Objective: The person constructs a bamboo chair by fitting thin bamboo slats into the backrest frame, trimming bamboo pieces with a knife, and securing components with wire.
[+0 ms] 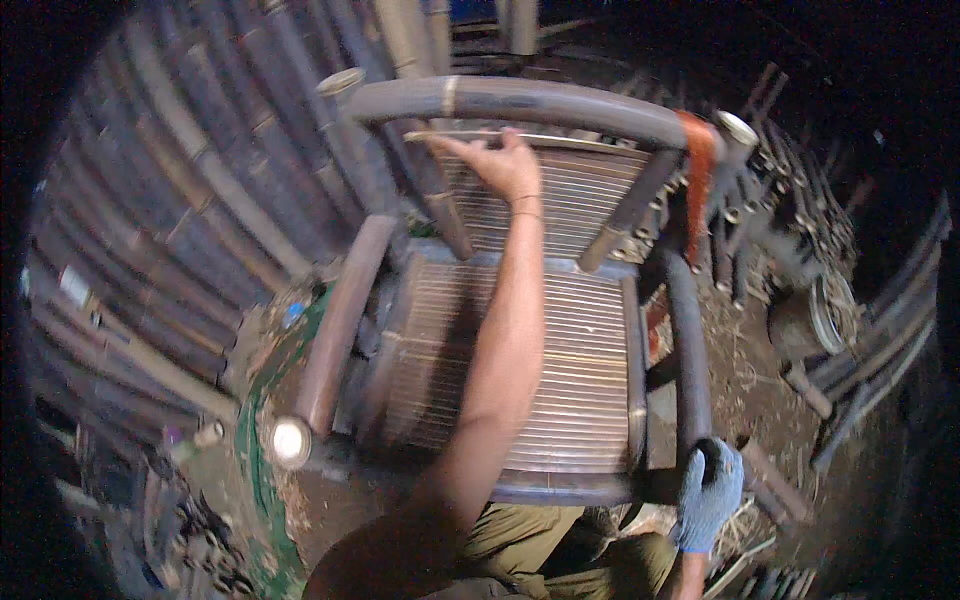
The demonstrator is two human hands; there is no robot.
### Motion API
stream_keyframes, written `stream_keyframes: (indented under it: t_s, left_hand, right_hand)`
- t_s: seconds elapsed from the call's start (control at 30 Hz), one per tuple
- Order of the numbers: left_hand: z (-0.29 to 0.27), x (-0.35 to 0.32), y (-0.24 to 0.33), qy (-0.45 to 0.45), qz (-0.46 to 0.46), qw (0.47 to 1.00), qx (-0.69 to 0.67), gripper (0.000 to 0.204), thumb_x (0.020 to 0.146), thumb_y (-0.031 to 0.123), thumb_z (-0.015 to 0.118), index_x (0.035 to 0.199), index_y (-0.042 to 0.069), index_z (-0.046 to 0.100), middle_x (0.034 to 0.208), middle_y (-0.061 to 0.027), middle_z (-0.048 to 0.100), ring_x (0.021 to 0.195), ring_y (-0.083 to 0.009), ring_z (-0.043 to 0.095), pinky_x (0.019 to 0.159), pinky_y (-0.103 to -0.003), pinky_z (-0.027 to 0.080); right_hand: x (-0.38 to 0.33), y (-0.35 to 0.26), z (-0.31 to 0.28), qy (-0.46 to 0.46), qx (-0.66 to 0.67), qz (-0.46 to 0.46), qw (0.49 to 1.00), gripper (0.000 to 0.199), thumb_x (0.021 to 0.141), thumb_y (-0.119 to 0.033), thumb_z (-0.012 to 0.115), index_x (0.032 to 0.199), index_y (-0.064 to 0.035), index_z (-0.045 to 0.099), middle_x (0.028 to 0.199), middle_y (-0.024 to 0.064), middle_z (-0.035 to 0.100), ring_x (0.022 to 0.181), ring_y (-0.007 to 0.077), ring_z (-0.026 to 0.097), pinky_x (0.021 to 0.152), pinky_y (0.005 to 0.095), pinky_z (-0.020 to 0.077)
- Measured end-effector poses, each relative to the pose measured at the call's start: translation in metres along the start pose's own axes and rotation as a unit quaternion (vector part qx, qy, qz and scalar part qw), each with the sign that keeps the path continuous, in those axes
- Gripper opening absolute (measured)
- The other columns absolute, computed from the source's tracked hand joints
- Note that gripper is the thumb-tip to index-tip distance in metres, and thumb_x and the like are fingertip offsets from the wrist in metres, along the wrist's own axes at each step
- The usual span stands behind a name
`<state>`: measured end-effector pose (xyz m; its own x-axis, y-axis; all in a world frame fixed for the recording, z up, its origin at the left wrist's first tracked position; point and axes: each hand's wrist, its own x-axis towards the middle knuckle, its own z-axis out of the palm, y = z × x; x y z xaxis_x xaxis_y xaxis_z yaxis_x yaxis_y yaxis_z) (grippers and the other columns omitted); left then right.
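A bamboo chair [490, 490] with a slatted seat [585, 375] stands before me, its back on the far side. My bare left hand [505, 165] reaches across the seat to the backrest, just under the thick curved top rail [540, 100]. Its fingers are closed on a thin pale bamboo strip [575, 143] that runs along the top of the back slats [560, 195]. Near me, my right hand [711, 492], in a grey-blue knit glove, grips the front end of the right armrest [688, 350]. An orange-red strap [697, 180] hangs from the right end of the top rail.
Dark bamboo poles [190, 190] lie side by side along the left. Green netting or cord [255, 450] is on the ground beside the chair. To the right are a bucket [808, 318], cut bamboo pieces [770, 480] and a heap of short stalks [770, 190]. My olive trousers [525, 530] show below the seat.
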<state>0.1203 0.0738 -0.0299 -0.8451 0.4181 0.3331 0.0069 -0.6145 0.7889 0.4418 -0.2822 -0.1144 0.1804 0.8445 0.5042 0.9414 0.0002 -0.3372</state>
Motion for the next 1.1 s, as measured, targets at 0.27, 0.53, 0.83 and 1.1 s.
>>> stream_keyframes:
  t_s: [0.27, 0.53, 0.83, 1.1]
  left_hand:
    - [-0.005, 0.003, -0.001, 0.009, -0.103, 0.981, -0.166, 0.090, 0.096, -0.001, 0.048, 0.157, 0.025, -0.014, 0.137, -0.0263, 0.048, 0.079, -0.0243, 0.069, 0.058, -0.029, 0.057]
    - [-0.027, 0.012, 0.004, -0.065, -0.122, 0.979, -0.152, 0.087, 0.098, 0.003, 0.047, 0.156, 0.024, -0.015, 0.096, -0.0146, 0.061, 0.072, -0.0306, 0.072, 0.056, -0.038, 0.061]
    - [-0.036, 0.018, 0.012, -0.114, -0.166, 0.971, -0.132, 0.089, 0.095, 0.000, 0.049, 0.157, 0.024, -0.011, 0.092, -0.0126, 0.062, 0.073, -0.0326, 0.072, 0.061, -0.039, 0.062]
    - [-0.043, 0.018, 0.009, -0.149, -0.185, 0.962, -0.136, 0.089, 0.093, -0.001, 0.050, 0.158, 0.020, -0.009, 0.091, -0.0128, 0.063, 0.075, -0.0322, 0.072, 0.062, -0.040, 0.062]
  right_hand:
    - [0.001, 0.000, 0.002, 0.002, 0.026, -0.032, 0.999, 0.024, 0.093, -0.023, 0.061, 0.105, -0.0019, 0.062, 0.098, 0.0178, 0.063, 0.093, 0.0384, 0.059, 0.085, 0.0464, 0.0460]
    - [0.003, -0.003, 0.003, 0.010, 0.028, -0.025, 0.999, 0.021, 0.091, -0.021, 0.063, 0.102, -0.0030, 0.062, 0.096, 0.0171, 0.064, 0.090, 0.0372, 0.060, 0.083, 0.0459, 0.0470]
    - [0.003, -0.005, 0.002, 0.016, -0.009, -0.023, 1.000, 0.021, 0.091, -0.019, 0.063, 0.103, -0.0027, 0.064, 0.099, 0.0168, 0.066, 0.093, 0.0358, 0.062, 0.085, 0.0427, 0.0488]
    - [0.003, -0.009, 0.001, 0.005, -0.024, -0.025, 0.999, 0.020, 0.092, -0.019, 0.063, 0.104, -0.0031, 0.064, 0.101, 0.0166, 0.066, 0.095, 0.0350, 0.062, 0.087, 0.0416, 0.0487]
